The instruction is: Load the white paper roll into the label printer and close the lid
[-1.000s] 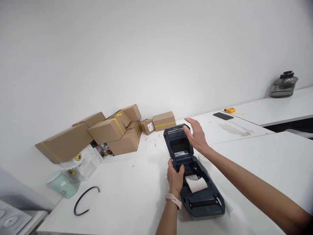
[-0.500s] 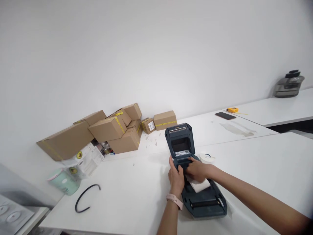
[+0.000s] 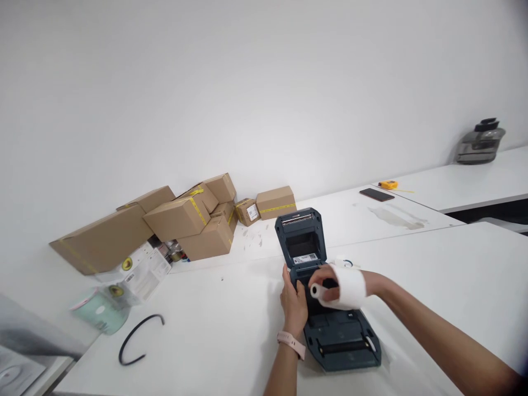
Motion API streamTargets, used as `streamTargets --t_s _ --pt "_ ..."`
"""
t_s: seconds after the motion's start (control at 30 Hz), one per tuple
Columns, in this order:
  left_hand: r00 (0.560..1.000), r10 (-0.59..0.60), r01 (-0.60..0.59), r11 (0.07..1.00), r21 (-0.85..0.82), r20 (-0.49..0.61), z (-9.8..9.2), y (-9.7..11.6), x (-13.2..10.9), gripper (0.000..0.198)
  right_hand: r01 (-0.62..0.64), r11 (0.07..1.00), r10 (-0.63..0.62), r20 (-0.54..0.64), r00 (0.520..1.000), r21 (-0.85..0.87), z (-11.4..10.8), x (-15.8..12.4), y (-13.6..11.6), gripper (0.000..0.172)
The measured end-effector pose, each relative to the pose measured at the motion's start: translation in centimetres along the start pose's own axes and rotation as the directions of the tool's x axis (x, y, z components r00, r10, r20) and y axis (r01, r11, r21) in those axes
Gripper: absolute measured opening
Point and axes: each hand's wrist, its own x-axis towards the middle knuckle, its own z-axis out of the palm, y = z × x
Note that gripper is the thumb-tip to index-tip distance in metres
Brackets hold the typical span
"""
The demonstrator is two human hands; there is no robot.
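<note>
A dark blue-grey label printer [image 3: 344,330] lies on the white table with its lid [image 3: 303,231] raised. My left hand [image 3: 294,308], with a pink band at the wrist, grips the printer's left edge near the hinge, thumb on the inner side. Over the open bay, my right hand [image 3: 324,275] is closed on a small roll of white label paper [image 3: 318,291]. A loose length of its paper curls back over the hand, partly covering the fingers. Behind this paper, a white ring-shaped roll [image 3: 344,263] is mostly hidden.
Cardboard boxes [image 3: 208,239] are stacked against the wall at the left. A mint-green container [image 3: 103,312] and a black curved strip [image 3: 132,335] lie front left. Farther right are a phone [image 3: 377,194], a yellow tape measure [image 3: 388,185] and a grey transparent container [image 3: 478,144].
My right hand has lifted the paper roll up out of the printer's bay, and its loose paper now curls over the hand. My left hand keeps its hold on the printer.
</note>
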Motion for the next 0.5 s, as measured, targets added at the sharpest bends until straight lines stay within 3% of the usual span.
streamTargets --t_s 0.07,0.13,0.2,0.3,0.37,0.43,0.5 --pt "1.000 -0.007 0.007 1.000 -0.010 -0.010 0.0 0.0 0.0 0.061 -0.024 0.971 0.027 -0.008 1.000 0.237 -2.1 -3.1 0.9 0.041" --pt "1.000 -0.023 0.022 1.000 -0.018 -0.022 0.1 0.0 -0.1 0.060 -0.133 0.863 0.191 -0.071 0.979 0.488 -3.3 -6.7 2.5 0.050" --pt "0.999 -0.039 0.039 0.999 -0.025 -0.027 0.1 0.1 -0.1 0.059 -0.239 0.748 0.390 -0.118 0.913 0.619 -3.0 -10.2 4.4 0.050" --pt "0.997 -0.073 0.072 0.997 -0.035 -0.018 0.1 0.3 -0.1 0.059 -0.362 0.687 0.593 -0.198 0.780 0.630 -0.4 -13.5 6.9 0.052" --pt "0.997 -0.083 0.082 0.995 -0.056 -0.013 0.1 0.4 -0.1 0.059 -0.438 0.674 0.661 -0.222 0.717 0.595 1.8 -14.3 7.8 0.051" --pt "0.996 -0.085 0.084 0.994 -0.076 -0.011 0.0 0.4 -0.2 0.058 -0.466 0.676 0.670 -0.213 0.711 0.571 3.5 -14.1 8.0 0.048" --pt "0.996 -0.091 0.090 0.992 -0.084 -0.011 0.0 0.4 -0.2 0.058 -0.447 0.692 0.641 -0.198 0.741 0.566 4.7 -13.7 8.0 0.046"
